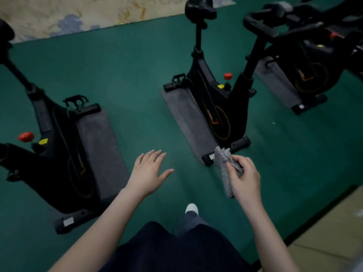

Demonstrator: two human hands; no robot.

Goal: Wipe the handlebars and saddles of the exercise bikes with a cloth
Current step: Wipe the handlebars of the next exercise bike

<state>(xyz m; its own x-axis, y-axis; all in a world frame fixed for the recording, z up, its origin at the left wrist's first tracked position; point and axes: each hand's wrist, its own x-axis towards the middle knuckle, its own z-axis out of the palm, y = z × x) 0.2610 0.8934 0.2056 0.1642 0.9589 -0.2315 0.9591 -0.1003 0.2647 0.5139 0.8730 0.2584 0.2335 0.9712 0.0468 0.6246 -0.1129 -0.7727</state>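
The right hand (244, 176) has its grip clenched around a grey cloth (224, 165); the left hand (148, 172) hovers spread, grasping nothing.

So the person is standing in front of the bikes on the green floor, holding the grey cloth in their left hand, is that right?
Not quite. The head view shows the grey cloth gripped in the right hand, not the left. The left hand is open, fingers spread, holding nothing. The rest stands: the person faces the bikes on the green floor.
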